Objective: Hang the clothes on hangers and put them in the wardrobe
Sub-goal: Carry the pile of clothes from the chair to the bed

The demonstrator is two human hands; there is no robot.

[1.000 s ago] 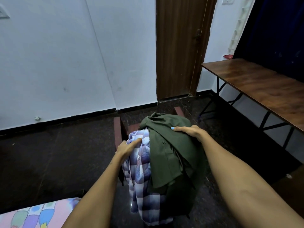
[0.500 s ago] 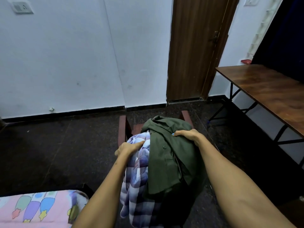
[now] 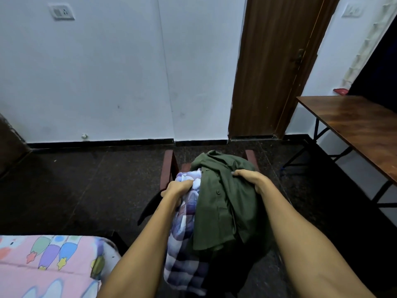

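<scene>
1. Head view: My left hand (image 3: 179,188) grips the checked shirt (image 3: 184,229). My right hand (image 3: 250,179) has its fingers curled into the green shirt (image 3: 219,203). Both shirts hang in a bunch over a chair (image 3: 168,166).
2. I think the checked shirt could slip down to the floor (image 3: 86,186), because my grip only has the top.
3. I see no hangers or wardrobe. The shirts hide most of the chair.

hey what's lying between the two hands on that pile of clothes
In the head view, the buttoned front of the green shirt fills the stretch between the left hand and the right hand; an edge of the checked shirt shows beside the left.
</scene>
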